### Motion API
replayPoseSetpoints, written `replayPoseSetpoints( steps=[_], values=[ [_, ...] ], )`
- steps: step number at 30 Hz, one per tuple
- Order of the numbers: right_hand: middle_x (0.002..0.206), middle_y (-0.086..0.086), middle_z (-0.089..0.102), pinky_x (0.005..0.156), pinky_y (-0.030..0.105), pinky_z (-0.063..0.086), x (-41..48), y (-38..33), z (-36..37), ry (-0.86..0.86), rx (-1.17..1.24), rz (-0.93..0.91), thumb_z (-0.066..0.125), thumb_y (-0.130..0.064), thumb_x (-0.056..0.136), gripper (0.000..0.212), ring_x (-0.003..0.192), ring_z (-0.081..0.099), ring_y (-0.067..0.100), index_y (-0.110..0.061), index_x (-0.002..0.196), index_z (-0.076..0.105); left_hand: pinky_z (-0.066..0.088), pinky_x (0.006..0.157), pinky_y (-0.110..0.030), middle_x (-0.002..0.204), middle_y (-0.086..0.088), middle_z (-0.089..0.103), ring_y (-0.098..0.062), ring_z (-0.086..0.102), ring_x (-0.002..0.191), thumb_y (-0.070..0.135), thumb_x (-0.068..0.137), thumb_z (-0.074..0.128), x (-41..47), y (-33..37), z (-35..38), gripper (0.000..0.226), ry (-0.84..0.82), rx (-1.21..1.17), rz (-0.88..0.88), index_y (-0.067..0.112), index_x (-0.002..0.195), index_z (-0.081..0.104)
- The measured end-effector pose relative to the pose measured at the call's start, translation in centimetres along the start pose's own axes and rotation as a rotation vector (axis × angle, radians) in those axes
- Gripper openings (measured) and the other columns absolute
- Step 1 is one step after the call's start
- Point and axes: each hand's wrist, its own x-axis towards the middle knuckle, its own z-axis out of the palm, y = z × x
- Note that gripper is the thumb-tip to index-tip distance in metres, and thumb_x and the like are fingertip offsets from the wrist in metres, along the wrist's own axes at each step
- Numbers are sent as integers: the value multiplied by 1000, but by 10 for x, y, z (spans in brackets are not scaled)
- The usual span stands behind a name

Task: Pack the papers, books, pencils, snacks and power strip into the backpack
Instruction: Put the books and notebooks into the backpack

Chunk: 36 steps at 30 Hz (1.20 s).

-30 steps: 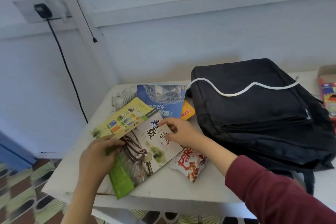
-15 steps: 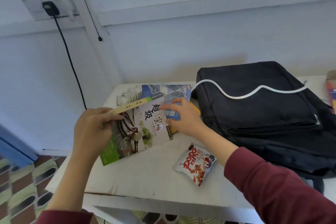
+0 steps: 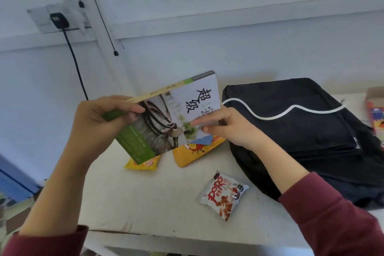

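Both hands hold a stack of books [image 3: 166, 118] tilted up above the white table [image 3: 162, 203]; the front cover is white and green with black characters. My left hand [image 3: 104, 122] grips the stack's left end, thumb across the cover. My right hand [image 3: 224, 127] pinches its lower right edge, where a blue book corner [image 3: 202, 141] peeks out. The black backpack [image 3: 301, 131] lies flat to the right, its zip looking closed. Under the books lie two yellow snack bags [image 3: 193, 154] [image 3: 145, 164]. A white and red snack bag [image 3: 223, 195] lies nearer the front.
A cardboard box with colourful packs [image 3: 376, 114] stands at the far right behind the backpack. A black plug sits in the wall socket [image 3: 59, 19], its cable hanging down the wall. The table's front edge runs just below my forearms.
The books rose off the table and tipped upright in both hands. The two yellow snack bags that lay beneath them are now uncovered. The view shifted left and down.
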Motion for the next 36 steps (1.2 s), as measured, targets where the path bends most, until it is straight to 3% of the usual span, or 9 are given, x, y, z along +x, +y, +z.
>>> replayPoseSetpoints(
  steps=[4, 12, 19, 21, 23, 26, 28, 34, 36],
  values=[
    [114, 2, 68, 96, 26, 48, -22, -8, -14, 53, 88, 119, 54, 13, 85, 35, 114, 59, 13, -8, 111, 66, 52, 74, -15, 78, 18, 70, 0, 63, 79, -12, 74, 65, 12, 0, 17, 52, -77, -80, -11, 39, 67, 74],
    [113, -3, 69, 103, 36, 42, -49, -25, -31, 373, 235, 103, 57, 4, 79, 40, 117, 57, 14, -28, 96, 75, 51, 74, -17, 81, 10, 72, -7, 66, 85, -5, 68, 69, 32, -7, 50, 38, -140, -266, -69, 32, 66, 75],
    [109, -1, 71, 84, 25, 53, -80, -25, -30, 573, 438, 150, 50, 12, 84, 47, 106, 64, 14, -26, 96, 75, 49, 64, -16, 79, 13, 68, -5, 62, 74, 3, 65, 73, 26, -9, 81, 34, -208, -453, -137, 33, 82, 74],
    [109, -2, 70, 83, 22, 54, -91, -24, -31, 632, 475, 153, 49, 12, 84, 45, 105, 64, 12, -24, 98, 74, 47, 75, -13, 97, 17, 69, -1, 62, 95, 6, 68, 71, 16, -11, 97, 41, -270, -434, -129, 39, 93, 73],
    [112, -5, 69, 87, 22, 52, -102, -23, -33, 679, 453, 173, 49, 10, 85, 44, 108, 63, 12, -24, 100, 73, 45, 90, -21, 111, 20, 65, -3, 55, 113, 9, 69, 67, 9, -11, 113, 43, -302, -447, -142, 43, 95, 71],
    [119, -6, 66, 79, 25, 56, -125, -21, -39, 677, 466, 241, 51, 6, 85, 46, 107, 64, 18, -29, 104, 73, 40, 102, -42, 116, 19, 63, -10, 51, 119, -1, 76, 67, 6, -11, 134, 48, -345, -463, -211, 42, 93, 71],
    [123, -12, 63, 73, 28, 56, -143, -22, -44, 656, 504, 282, 53, 0, 81, 49, 106, 64, 21, -37, 110, 69, 37, 105, -44, 118, 22, 61, -8, 49, 121, -5, 80, 61, 6, -12, 147, 51, -397, -467, -228, 43, 97, 69],
    [119, -6, 66, 67, 30, 58, -198, -32, -64, 729, 509, 356, 50, -8, 85, 47, 95, 67, 22, -41, 114, 65, 47, 76, -26, 112, 12, 65, -13, 60, 100, -8, 81, 58, 3, 2, 198, 51, -611, -586, -246, 38, 98, 70],
    [119, -4, 66, 64, 30, 58, -215, -33, -70, 763, 484, 394, 45, -3, 92, 48, 91, 68, 22, -40, 117, 64, 49, 80, -28, 115, 9, 64, -15, 60, 105, 2, 78, 60, 5, 9, 214, 42, -701, -573, -213, 37, 100, 69]
  ],
)
